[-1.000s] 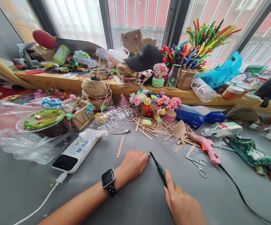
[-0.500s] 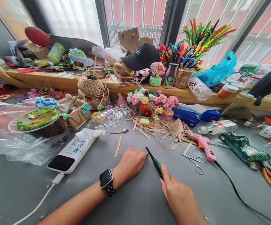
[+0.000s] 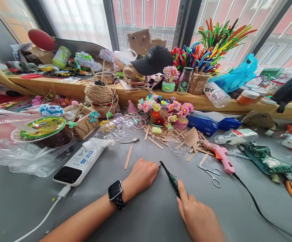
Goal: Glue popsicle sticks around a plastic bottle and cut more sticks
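Note:
On the grey table my left hand point(image 3: 144, 173) is closed, its fingers pressed together around a small wooden piece point(image 3: 159, 165) whose tip shows past the fingertips. A dark green craft knife point(image 3: 172, 181) is gripped in my right hand point(image 3: 195, 211), the index finger stretched along its back. The blade's tip lies just right of the wooden tip. Most of the wooden piece is hidden by my left hand. One loose wooden stick point(image 3: 128, 157) lies to the left of that hand. Small light bits are on the table near the knife.
Silver scissors point(image 3: 210, 173) and a pink glue gun point(image 3: 220, 156) with a black cord lie to the right. Behind are piled wooden sticks point(image 3: 172, 136) and fuzzy flowers. A white device point(image 3: 81, 164) with a cable and a lidded bowl point(image 3: 43, 129) stand left.
My right hand and the knife have moved slightly right and down. My left hand keeps nearly the same place. The whole view has shifted a little.

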The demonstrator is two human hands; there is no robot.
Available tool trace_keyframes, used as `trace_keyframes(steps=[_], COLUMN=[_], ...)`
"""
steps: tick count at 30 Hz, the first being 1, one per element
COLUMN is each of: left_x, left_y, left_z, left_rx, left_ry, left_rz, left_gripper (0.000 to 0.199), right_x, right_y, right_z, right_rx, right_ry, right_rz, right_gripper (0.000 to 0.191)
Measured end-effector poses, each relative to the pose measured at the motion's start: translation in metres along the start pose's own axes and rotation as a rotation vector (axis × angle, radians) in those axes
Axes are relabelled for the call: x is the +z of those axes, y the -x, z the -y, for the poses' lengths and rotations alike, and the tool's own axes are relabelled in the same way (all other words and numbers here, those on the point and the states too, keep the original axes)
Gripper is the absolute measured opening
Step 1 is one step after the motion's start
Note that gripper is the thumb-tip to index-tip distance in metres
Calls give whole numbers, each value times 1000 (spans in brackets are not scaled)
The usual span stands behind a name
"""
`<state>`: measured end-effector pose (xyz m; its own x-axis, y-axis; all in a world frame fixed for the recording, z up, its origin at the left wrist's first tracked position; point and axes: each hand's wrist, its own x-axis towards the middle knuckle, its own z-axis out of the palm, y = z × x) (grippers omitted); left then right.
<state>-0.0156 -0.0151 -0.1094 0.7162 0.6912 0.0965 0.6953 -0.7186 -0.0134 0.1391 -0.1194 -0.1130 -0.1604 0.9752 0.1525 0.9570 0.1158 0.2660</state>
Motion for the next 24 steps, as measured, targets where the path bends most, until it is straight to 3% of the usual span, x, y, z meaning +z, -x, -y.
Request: trace_keyframes(steps=[3, 9, 13, 24], left_x=[-2, -3, -2, -3], left_y=[0, -1, 0, 0], left_z=[-1, -1, -1, -1], left_rx=[-12, -11, -18, -20], left_ry=[3, 5, 14, 13], left_rz=[4, 16, 12, 14], left_gripper=[22, 22, 22, 22], right_x=[-3, -5, -9, -5], right_y=[-7, -6, -14, -11], right_z=[0, -5, -6, 1], right_rx=[42, 12, 36, 37], right_ry=[-60, -66, -93, -24], right_rz=[63, 58, 146, 94], right_gripper=[41, 37, 39, 41])
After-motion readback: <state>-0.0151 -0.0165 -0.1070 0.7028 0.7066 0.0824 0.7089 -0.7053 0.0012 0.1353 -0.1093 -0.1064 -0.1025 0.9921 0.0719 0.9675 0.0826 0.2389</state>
